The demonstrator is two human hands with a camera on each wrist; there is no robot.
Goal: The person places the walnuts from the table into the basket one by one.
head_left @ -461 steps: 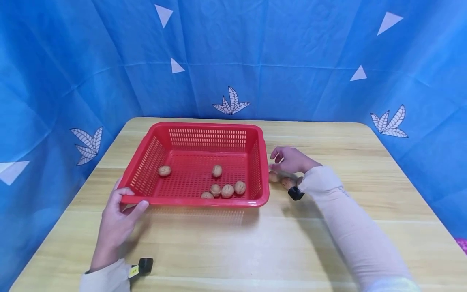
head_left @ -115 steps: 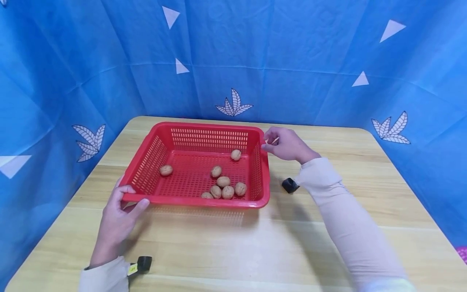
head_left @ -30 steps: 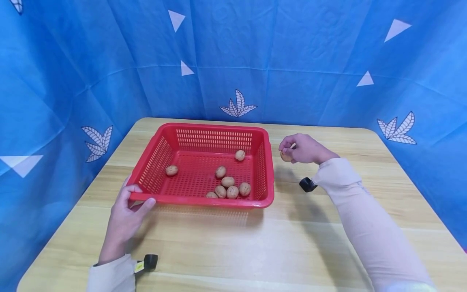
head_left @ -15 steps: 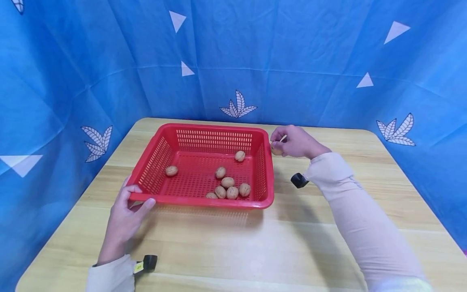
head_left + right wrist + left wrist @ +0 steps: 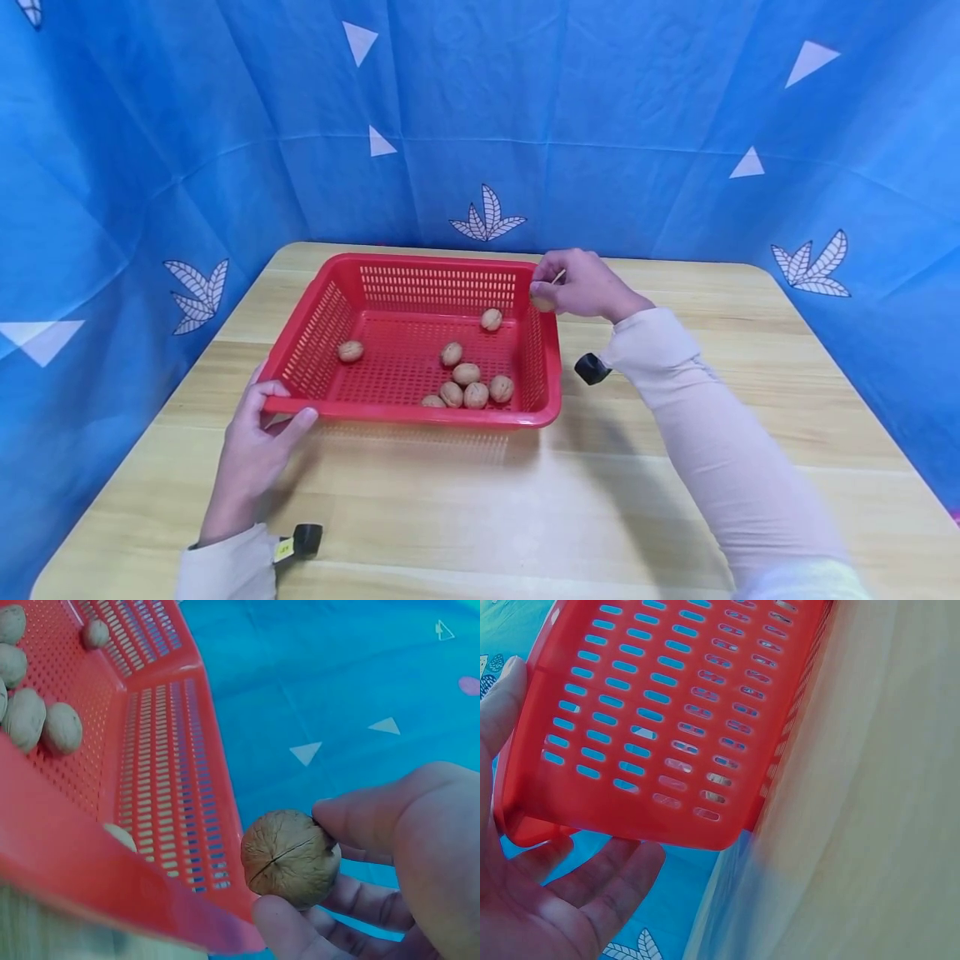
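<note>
My left hand (image 5: 251,454) grips the front left corner of a red plastic basket (image 5: 420,414), thumb on top of the rim and fingers around its outer side. The left wrist view shows the basket's slotted wall (image 5: 656,735) close up. My right hand (image 5: 588,287) pinches a walnut (image 5: 289,859) between thumb and fingertips, right at the basket's right rim, near the back corner. Several walnuts (image 5: 476,396) lie on the basket floor, mostly grouped at the front right. One walnut (image 5: 350,351) sits apart at the left, another (image 5: 491,319) near the back right.
The basket stands on a light wooden table (image 5: 465,517). A blue cloth (image 5: 637,100) with white triangles and leaf prints hangs behind the table and along its sides. Small black cameras (image 5: 592,368) stick out from both wrists.
Over the last second my right hand carries the walnut up and left to the basket's rim. Compared with 15.4 s ago, more walnuts lie in the basket; my left hand keeps its grip.
</note>
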